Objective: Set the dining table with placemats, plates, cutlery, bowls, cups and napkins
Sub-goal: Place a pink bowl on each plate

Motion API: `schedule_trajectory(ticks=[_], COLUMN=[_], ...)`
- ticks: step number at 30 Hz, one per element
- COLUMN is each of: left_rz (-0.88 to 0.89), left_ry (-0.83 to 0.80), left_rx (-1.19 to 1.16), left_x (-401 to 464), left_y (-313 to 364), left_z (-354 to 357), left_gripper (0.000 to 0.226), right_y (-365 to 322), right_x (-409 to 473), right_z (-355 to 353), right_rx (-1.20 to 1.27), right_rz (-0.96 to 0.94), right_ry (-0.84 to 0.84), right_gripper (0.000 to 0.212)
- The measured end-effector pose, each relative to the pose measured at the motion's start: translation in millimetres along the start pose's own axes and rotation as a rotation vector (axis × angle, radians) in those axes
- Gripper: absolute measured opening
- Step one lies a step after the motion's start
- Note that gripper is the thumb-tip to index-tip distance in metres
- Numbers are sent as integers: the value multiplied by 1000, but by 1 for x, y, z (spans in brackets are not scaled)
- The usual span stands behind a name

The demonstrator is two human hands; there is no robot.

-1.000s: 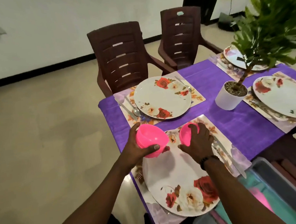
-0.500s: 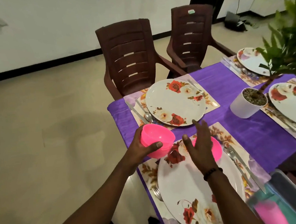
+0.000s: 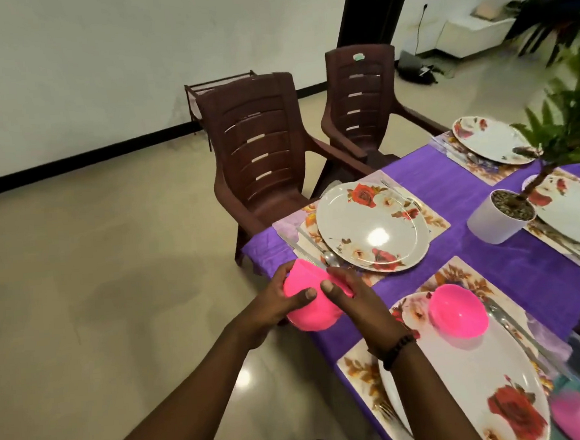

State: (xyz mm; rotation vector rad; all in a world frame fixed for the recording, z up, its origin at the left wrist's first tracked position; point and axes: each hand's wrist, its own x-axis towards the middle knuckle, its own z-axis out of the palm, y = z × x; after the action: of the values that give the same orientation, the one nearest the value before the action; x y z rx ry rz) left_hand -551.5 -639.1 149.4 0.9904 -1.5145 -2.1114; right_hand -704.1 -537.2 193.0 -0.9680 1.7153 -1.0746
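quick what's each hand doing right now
Left hand: holding the pink bowl, fingers curled round its side.
Right hand: gripping the same pink bowl from the other side.

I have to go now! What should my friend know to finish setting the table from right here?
Left hand and right hand both grip one pink bowl, held over the table's near corner.
A second pink bowl already sits on the nearest plate.
The next plate, by the chair, has cutlery but no bowl.
Left: bowls for the other plates. No cups or napkins set out in view.
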Motion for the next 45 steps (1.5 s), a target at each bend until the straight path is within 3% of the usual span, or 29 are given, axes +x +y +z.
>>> schedule_trajectory(ticks=[4,10,12,15,18,21,25,31,36,40,43,45], left_rz=[-3,34,57,77,67,43,50,42,33,17,12,-2], left_ry=[-55,-166,-201,-202,-192,-143,-32,-87,-145,-167,-184,-179], left_rx=[0,73,91,105,100,78,96,138,140,93,67,38], left_x=[9,47,63,92,122,155,189,214,228,233,233,235], left_y=[6,20,28,41,56,67,73,79,85,84,86,87], left_z=[-17,-28,-29,-29,-34,-38,-33,-27,-27,-31,-36,-45], left_gripper=[117,107,100,94,94,98,116,117,104,106,103,101], right_y=[-11,-16,-15,-15,-20,-17,14,65,83,80,43,15], right_x=[8,37,50,78,101,118,130,135,138,143,156,173], right_z=[15,7,1,-15,-43,-63,-76,-78,-76,-69,-60,-46], right_rx=[37,62,139,320,477,306,-8,-218,-263,-541,-462,-318], right_rz=[4,-9,-31,-49,-27,29,85,150,191,267,148,-11], right_ry=[74,179,228,321,515,675,743,789,751,826,881,779], right_gripper=[70,72,83,83,96,101,101,105,109,117,105,98])
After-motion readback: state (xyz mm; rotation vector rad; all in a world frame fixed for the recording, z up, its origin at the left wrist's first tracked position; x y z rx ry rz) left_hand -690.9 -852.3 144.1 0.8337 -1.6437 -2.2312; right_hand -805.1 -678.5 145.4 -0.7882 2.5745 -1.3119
